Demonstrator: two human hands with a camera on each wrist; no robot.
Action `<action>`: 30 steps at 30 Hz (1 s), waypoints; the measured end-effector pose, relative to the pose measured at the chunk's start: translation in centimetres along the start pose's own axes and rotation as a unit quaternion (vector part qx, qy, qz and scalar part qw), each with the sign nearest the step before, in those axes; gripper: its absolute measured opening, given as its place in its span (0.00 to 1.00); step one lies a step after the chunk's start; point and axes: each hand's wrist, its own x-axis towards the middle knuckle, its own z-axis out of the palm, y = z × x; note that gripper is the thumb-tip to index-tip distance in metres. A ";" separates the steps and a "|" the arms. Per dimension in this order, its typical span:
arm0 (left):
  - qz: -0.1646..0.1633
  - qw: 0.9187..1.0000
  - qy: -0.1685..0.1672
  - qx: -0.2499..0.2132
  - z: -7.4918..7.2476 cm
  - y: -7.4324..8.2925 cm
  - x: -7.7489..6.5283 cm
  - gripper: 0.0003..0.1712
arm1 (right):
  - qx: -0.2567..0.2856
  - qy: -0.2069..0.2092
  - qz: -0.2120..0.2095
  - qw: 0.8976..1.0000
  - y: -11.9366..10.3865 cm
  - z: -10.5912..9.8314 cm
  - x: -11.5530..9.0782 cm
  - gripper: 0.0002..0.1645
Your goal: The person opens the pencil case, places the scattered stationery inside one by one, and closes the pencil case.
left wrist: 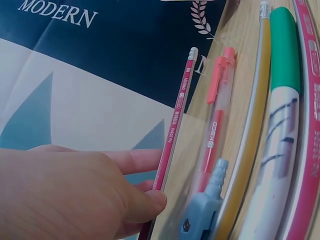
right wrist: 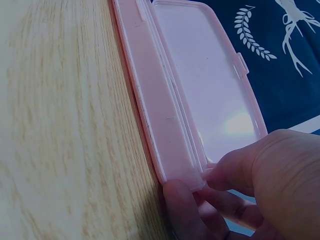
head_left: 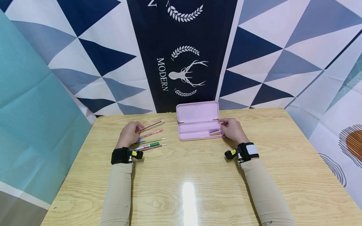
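My left hand (head_left: 129, 134) pinches a red pencil (left wrist: 172, 125) with a white-capped end between thumb and fingers, at the table's back left. Beside it in the left wrist view lie a coral-clipped pen (left wrist: 212, 130), a light-blue compass (left wrist: 202, 212), a yellow pencil (left wrist: 252, 107), a green-capped marker (left wrist: 285, 55) and another red pencil (left wrist: 306, 165). At the back middle, a pink pencil case (head_left: 193, 135) stands with its lid (head_left: 198, 112) raised. My right hand (head_left: 233, 130) grips the case's right end, thumb by the hinge side and fingers round the corner.
Small blue and orange pieces (head_left: 215, 133) sit in the case's right compartment. Behind the wooden table (head_left: 181, 169) hangs a patterned cloth (head_left: 186, 62), close to the raised lid. A teal cloth (head_left: 34, 103) borders the left side.
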 end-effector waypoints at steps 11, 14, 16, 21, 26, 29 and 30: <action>0.001 1.000 0.019 0.010 -0.7 1.1 -0.3 0.15 | 0.002 -0.001 0.001 1.000 0.0 0.0 0.0 0.26; 0.002 1.000 0.022 0.009 -0.8 1.4 -0.3 0.17 | 0.003 -0.001 0.001 1.000 0.0 -0.1 0.0 0.26; -0.001 1.000 0.026 0.009 -0.9 1.5 -0.2 0.18 | 0.003 -0.001 0.000 1.000 -0.1 0.0 0.0 0.26; -0.002 0.999 0.030 0.010 -1.0 1.5 -0.3 0.20 | 0.002 -0.001 -0.003 1.000 -0.2 0.0 0.1 0.26; 0.001 0.999 0.032 0.006 -1.0 1.4 -0.3 0.21 | 0.003 -0.001 -0.006 1.000 -0.2 0.0 0.1 0.26; 0.006 1.000 0.030 0.004 -0.9 1.4 -0.1 0.21 | 0.006 0.001 -0.002 1.000 -0.2 0.0 0.1 0.26; 0.005 1.000 0.029 0.005 -0.8 1.4 0.0 0.22 | 0.007 0.001 -0.002 1.000 -0.2 -0.1 0.0 0.26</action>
